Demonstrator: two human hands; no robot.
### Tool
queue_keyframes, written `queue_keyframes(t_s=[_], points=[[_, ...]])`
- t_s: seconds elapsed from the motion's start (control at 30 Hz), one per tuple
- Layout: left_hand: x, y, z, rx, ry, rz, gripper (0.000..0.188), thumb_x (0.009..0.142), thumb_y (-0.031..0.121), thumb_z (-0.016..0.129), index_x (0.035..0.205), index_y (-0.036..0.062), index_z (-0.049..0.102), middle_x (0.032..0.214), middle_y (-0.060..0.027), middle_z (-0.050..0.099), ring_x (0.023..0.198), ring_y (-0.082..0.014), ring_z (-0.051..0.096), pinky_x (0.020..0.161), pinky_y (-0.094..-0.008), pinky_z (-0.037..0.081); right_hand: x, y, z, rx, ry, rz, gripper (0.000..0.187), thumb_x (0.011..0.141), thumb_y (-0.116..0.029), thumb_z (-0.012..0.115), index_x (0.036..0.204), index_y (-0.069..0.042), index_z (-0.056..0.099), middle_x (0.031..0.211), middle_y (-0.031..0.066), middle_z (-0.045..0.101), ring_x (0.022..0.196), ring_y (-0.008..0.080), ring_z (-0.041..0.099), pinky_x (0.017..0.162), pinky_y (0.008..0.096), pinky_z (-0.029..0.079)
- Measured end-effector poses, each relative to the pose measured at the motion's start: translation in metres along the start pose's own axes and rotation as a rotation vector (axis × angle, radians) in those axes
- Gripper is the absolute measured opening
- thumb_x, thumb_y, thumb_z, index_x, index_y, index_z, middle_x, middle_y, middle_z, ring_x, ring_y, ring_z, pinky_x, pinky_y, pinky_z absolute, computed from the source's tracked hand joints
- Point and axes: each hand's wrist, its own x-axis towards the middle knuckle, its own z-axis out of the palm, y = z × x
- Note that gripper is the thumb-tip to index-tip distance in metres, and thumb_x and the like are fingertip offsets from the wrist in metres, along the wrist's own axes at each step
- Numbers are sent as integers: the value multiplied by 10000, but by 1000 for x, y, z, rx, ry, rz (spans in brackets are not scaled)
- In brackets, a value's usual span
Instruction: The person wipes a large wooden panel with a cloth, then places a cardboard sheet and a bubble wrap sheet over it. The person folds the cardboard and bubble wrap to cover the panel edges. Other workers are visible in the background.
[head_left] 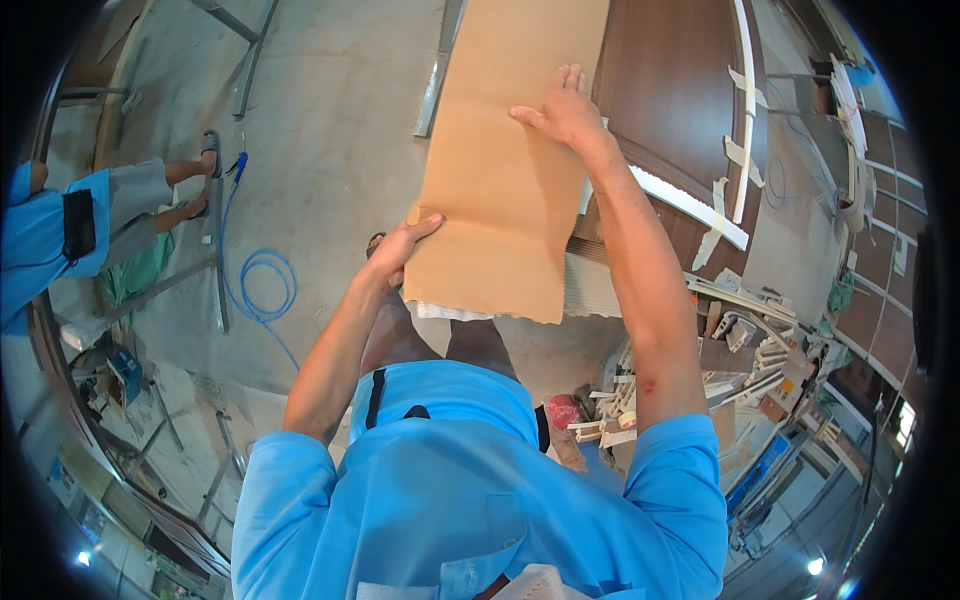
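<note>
A long sheet of brown cardboard (490,160) stretches away from me, with a ragged near edge and a crease across its near part. My left hand (405,245) grips its left edge near the close end, thumb on top and fingers out of sight underneath. White wrapping (440,311) peeks out below the near edge. Farther along, my right hand (568,112) rests on the cardboard by its right edge, fingers stretched out and thumb apart. To the right of the sheet lies a dark brown wooden panel (665,85), with white edge strips (690,205) held by tape.
Wood offcuts (750,350) are piled at the right, beside a red round thing (562,411). A blue hose (265,285) coils on the floor at the left, near metal frames (220,255). Another person in a blue shirt (60,225) is at the far left.
</note>
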Motion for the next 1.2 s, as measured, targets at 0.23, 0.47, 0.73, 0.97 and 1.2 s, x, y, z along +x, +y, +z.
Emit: queue_keyframes(t_s=[0.23, 0.47, 0.73, 0.97, 1.2], points=[[-2, 1, -4, -422, -108, -224, 431, 949, 252, 473, 1263, -43, 489, 1132, -182, 628, 945, -266, 670, 809, -385, 584, -1, 13, -5, -5, -44, -58, 1152, 770, -622, 674, 1405, 197, 170, 1459, 428, 158, 1408, 480, 184, 1120, 481, 309], [-4, 20, 1, -634, -818, -217, 383, 938, 202, 420, 1162, -78, 552, 1020, -192, 670, 928, -281, 677, 811, -385, 580, -2, 18, -23, 8, -78, -131, 1086, 737, -506, 747, 1395, 187, 231, 1465, 408, 190, 1400, 463, 232, 1123, 437, 326], [27, 62, 50, -1033, -384, -111, 404, 926, 208, 342, 1011, -63, 628, 932, -177, 693, 797, -251, 674, 718, -349, 560, 1, 19, -38, 105, -42, -113, 1021, 756, -562, 715, 1366, 161, 330, 1419, 354, 334, 1355, 410, 343, 1096, 421, 361], [-34, 29, 18, -640, -627, -203, 444, 913, 307, 364, 927, -48, 631, 765, -171, 667, 665, -272, 653, 630, -349, 556, -104, -16, -73, 622, -340, -501, 934, 764, -496, 751, 1456, -22, 340, 1469, 204, 386, 1322, 383, 413, 1080, 434, 364], [-58, 23, -11, 459, -184, -332, 555, 944, 380, 476, 1177, -122, 513, 894, -230, 677, 774, -305, 693, 637, -325, 579, -215, -108, -3, 203, -405, -443, 508, 770, -89, 666, 1248, 2, 518, 1288, 125, 580, 1209, 336, 546, 936, 393, 504]])
